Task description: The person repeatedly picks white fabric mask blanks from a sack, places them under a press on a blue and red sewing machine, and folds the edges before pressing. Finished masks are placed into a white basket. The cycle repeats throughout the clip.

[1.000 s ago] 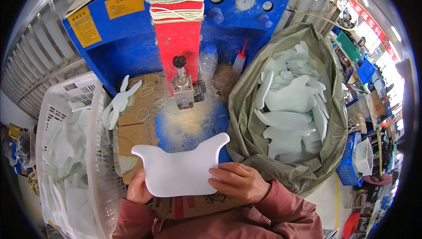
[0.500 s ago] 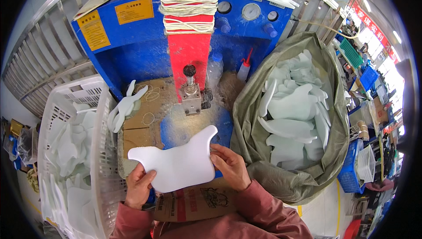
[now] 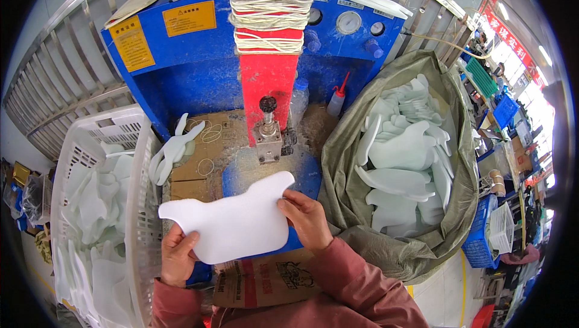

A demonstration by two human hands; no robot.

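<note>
A white, smooth sheet piece [image 3: 238, 222], like foam, with two horn-like upper corners and a rounded lower edge, is held up between my hands. My left hand [image 3: 179, 254] pinches its left side, thumb on the front face. At the right edge my right hand [image 3: 307, 219] grips it just below the taller horn, fingers behind. The piece is apart from the metal machine head [image 3: 268, 142] beyond it, which hangs from a red arm [image 3: 265, 80] wound with pale cord. Under that head lies a blue work surface [image 3: 307, 171], partly hidden by the piece.
On the left, a white plastic basket [image 3: 140, 207] holds many similar pieces; a few more pieces [image 3: 175, 150] lie on cardboard beside it. An olive sack [image 3: 338, 171] full of them stands right. A red-tipped bottle [image 3: 336, 101] and the blue machine housing [image 3: 187, 50] are behind.
Both hands have shifted slightly left with the white piece, and its upper edge now looks a little flatter to me. The whole view has also shifted slightly.
</note>
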